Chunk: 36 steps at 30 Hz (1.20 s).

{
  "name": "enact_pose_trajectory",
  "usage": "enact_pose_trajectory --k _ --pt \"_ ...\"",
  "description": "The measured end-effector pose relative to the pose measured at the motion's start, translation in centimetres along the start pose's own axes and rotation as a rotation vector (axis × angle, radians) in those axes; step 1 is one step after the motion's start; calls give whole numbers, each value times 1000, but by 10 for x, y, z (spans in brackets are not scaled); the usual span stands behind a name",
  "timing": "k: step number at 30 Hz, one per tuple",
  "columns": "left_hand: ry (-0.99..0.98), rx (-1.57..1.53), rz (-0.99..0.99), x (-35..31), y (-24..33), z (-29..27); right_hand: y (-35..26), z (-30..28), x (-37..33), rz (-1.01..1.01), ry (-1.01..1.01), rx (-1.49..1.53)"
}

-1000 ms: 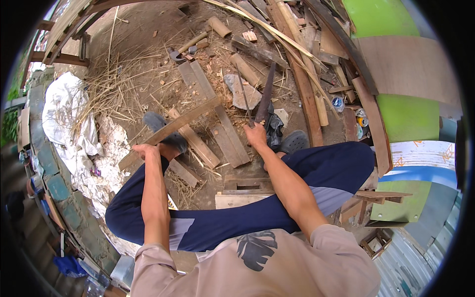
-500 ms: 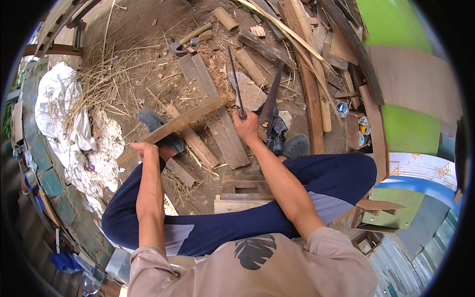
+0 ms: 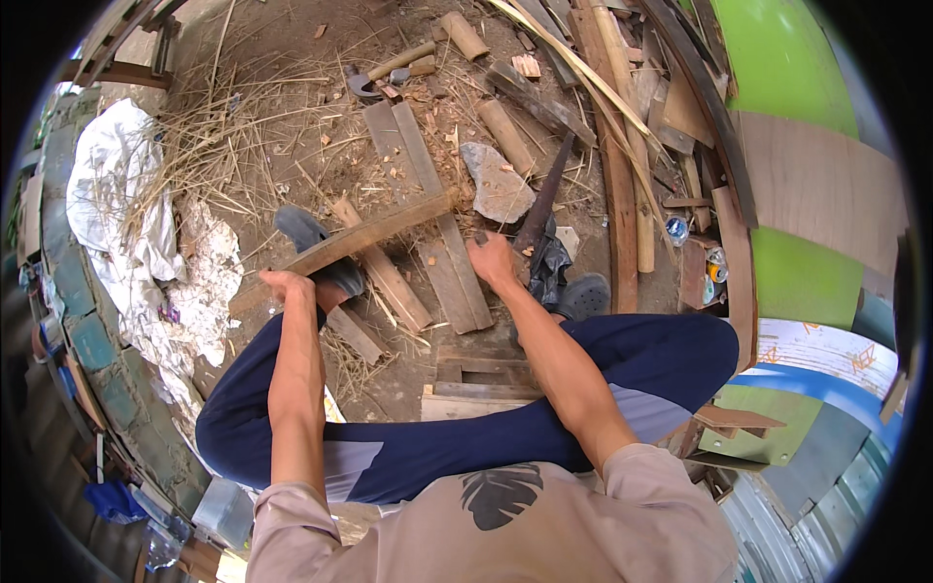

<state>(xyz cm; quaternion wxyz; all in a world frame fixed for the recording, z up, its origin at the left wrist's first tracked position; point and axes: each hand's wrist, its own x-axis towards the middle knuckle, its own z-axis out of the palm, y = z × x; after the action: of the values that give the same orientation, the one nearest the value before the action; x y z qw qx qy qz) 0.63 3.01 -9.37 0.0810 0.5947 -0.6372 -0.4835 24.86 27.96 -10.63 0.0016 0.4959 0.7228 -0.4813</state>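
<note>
My left hand (image 3: 289,286) is closed on the near left end of a long wooden board (image 3: 364,234). The board slants up to the right, above my sandaled left foot and across other planks (image 3: 454,260). My right hand (image 3: 493,260) is closed at the board's right, apart from it. A dark handle end (image 3: 481,237) shows at its fingers; the long thin blade of this tool cannot be made out now. Just right of that hand lies a dark tapered blade (image 3: 546,197), its lower end by black plastic (image 3: 551,264). A flat grey stone (image 3: 497,183) lies beyond my right hand.
A hammer-like tool (image 3: 394,68) lies at the far side among straw and wood chips. Long timbers (image 3: 612,155) and scrap wood line the right. White sacking (image 3: 121,209) lies at the left. Below the planks is a small wooden frame (image 3: 481,374), near my crossed legs.
The long dark blade that pointed away from my right hand no longer shows. That hand sits slightly lower and farther right. My left hand keeps its hold on the board; the view has shifted a little.
</note>
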Motion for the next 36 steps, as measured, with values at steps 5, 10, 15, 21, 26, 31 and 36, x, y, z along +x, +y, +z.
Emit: enact_pose_trajectory --k 5,10,15,21,26,31,36 --pt "22 61 -55 26 -5 -1 -28 -11 -1 122 -127 -157" --pt "-3 57 -31 35 -7 -1 -59 -22 -7 -79 18 79" --pt "-26 -20 -23 34 -9 3 9 -11 1 358 -269 -337" --pt "11 38 -67 35 -5 -2 -50 -25 -12 -8 -30 102" --pt "4 86 -32 22 -3 6 33 11 1 185 -198 -239" --pt "106 53 -42 45 -13 7 -29 -8 -8 -93 56 89" --pt "35 44 -25 32 -11 8 23 4 -5 155 -126 -176"
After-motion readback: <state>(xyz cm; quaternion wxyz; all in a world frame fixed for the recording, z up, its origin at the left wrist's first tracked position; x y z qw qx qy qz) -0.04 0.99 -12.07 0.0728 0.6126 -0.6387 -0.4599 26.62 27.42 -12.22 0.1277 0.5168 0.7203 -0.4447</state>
